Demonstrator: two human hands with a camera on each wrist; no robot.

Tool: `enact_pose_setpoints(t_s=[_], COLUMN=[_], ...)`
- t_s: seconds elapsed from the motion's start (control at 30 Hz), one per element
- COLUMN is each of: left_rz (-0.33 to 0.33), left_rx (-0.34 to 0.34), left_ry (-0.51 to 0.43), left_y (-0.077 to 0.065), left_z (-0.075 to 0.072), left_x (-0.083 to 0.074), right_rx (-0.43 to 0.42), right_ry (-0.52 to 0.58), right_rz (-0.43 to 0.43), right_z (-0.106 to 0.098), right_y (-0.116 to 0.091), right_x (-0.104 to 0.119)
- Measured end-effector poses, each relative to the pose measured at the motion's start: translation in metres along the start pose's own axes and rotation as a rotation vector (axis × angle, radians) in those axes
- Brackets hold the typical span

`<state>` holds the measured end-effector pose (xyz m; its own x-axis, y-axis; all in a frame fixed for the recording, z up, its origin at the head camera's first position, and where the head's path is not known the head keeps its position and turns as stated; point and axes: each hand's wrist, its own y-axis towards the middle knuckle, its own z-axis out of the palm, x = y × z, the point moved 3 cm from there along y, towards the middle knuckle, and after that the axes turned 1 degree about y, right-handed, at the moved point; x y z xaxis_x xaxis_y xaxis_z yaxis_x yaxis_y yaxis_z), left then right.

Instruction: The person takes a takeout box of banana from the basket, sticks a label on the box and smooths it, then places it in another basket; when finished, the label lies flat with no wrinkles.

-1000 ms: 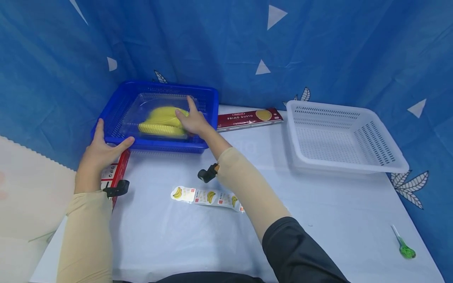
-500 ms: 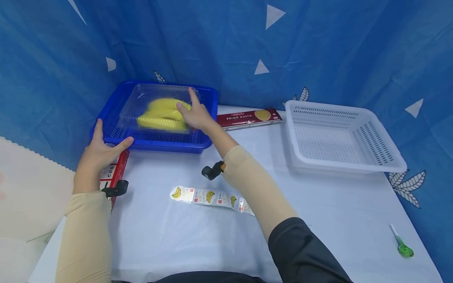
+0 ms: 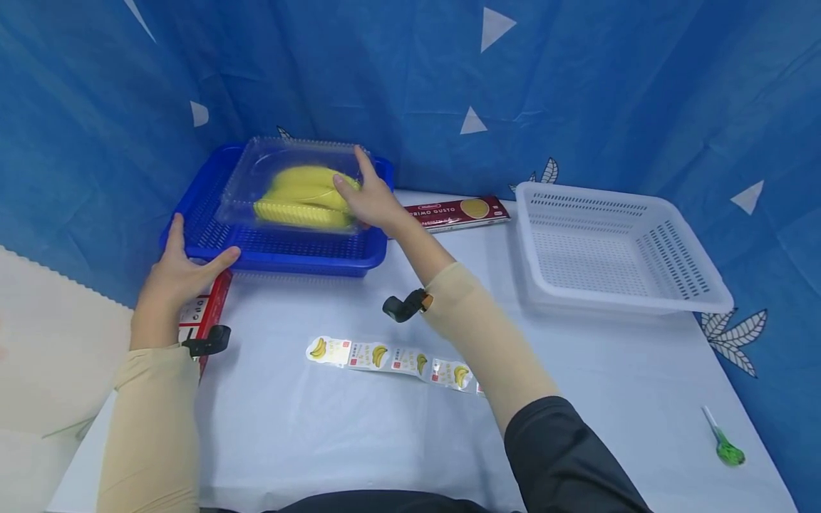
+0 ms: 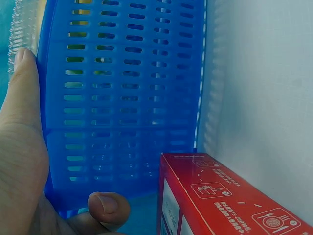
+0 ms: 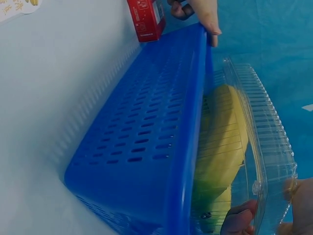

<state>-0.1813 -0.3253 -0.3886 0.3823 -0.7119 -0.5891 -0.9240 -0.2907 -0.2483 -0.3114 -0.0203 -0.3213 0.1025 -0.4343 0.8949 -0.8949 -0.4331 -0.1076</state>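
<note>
A clear plastic clamshell container (image 3: 246, 185) with yellow bananas (image 3: 308, 189) inside is held by my right hand (image 3: 375, 199) at its right end. It sits raised and slightly tilted over the blue basket (image 3: 301, 263), overlapping its back rim in the head view. In the right wrist view, fingers lie on both faces of the container (image 5: 264, 117). My left hand (image 3: 173, 281) grips the basket's front-left corner, thumb along the front rim. The left wrist view shows a fingertip (image 4: 110, 208) curled round below the basket's corner.
A red box (image 3: 208, 313) lies beneath my left wrist. Behind sits a dark red spaghetti box (image 3: 455, 212). A white basket (image 3: 631, 303) stands right. A strip of banana stickers (image 3: 378, 356) lies mid-table, and a green-headed white stick (image 3: 727, 447) lies far right.
The right hand has lifted the banana container up out of the blue basket and slightly rightward, further from me. The left hand keeps its grip on the basket corner.
</note>
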Motion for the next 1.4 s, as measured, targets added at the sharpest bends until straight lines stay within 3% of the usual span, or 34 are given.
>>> enact_pose_setpoints(t_s=[0.3,0.43,0.67,0.97,1.3,1.4], left_rz=[-0.007,-0.013,-0.007,-0.024,-0.032,-0.036], left_rx=[0.003,0.01,-0.005,-0.004,0.002,0.001], left_ry=[0.013,0.019,0.0,-0.002,0.026,0.039], left_y=[-0.001,0.0,0.002,0.0,-0.001,-0.003], left_z=[0.0,-0.001,0.0,-0.001,-0.004,-0.005], left_x=[-0.002,-0.001,0.0,0.0,0.001,0.001], right_rx=[0.002,0.011,-0.019,-0.044,-0.068,-0.084], right_ry=[0.06,0.096,0.094,0.07,0.078,0.074], right_rz=[-0.031,-0.009,-0.011,-0.009,-0.002,-0.005], right_z=[-0.021,-0.033,-0.054,-0.078,-0.094,-0.1], right_y=[-0.017,-0.034,-0.044,-0.081,-0.101,-0.1], right_x=[0.004,0.012,0.0,0.011,0.009,-0.002])
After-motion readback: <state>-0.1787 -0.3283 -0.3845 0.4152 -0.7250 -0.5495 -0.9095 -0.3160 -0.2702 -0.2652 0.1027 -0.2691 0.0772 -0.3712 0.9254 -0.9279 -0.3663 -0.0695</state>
